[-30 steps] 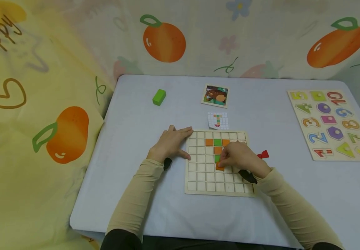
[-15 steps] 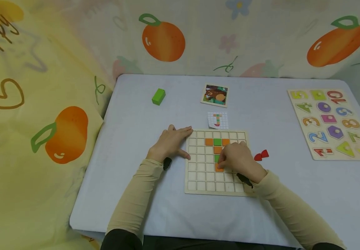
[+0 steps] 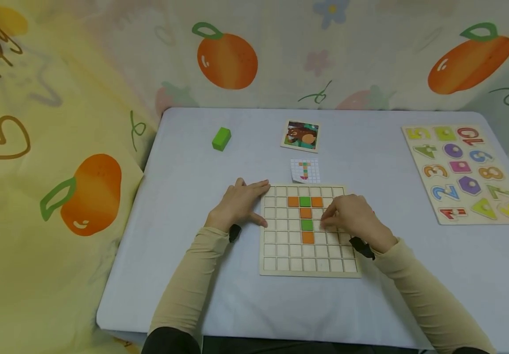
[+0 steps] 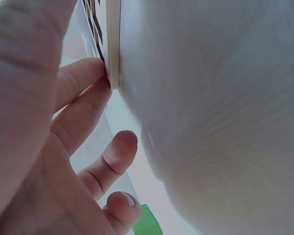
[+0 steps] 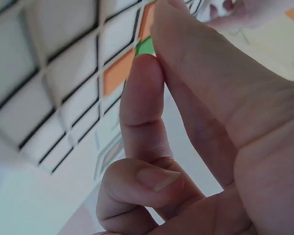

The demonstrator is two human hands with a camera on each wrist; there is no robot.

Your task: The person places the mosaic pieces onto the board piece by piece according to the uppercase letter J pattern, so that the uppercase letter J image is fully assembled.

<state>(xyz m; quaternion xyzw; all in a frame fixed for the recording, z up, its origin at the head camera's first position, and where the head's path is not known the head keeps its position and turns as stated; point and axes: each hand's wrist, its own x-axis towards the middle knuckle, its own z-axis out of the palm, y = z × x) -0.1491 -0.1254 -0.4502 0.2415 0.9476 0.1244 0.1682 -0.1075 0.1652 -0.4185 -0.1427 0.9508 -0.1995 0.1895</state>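
Observation:
A wooden grid board (image 3: 281,273) lies on the table, with orange and green square tiles (image 3: 307,225) set in a T-like pattern. My left hand (image 3: 236,204) rests at the board's left edge, fingers spread. In the left wrist view, fingertips (image 4: 90,68) touch the edge of the board. Over the right part of the board, my right hand (image 3: 353,219) hovers with bent fingers. No piece shows in it. The lowest orange tile (image 3: 308,237) lies in its cell, left of the right fingertips. The red pieces are hidden behind the right hand.
Behind the board lies a small paper card (image 3: 305,171) with a coloured grid pattern. Further back are a bear picture tile (image 3: 300,135) and a green block (image 3: 221,139). A number-and-shape puzzle board (image 3: 468,174) lies at the right. Patterned curtains hang beyond the table (image 3: 170,275).
My right hand has let go of the lowest orange tile and moved up and right, now covering the red pieces. The left hand stays at the board's edge.

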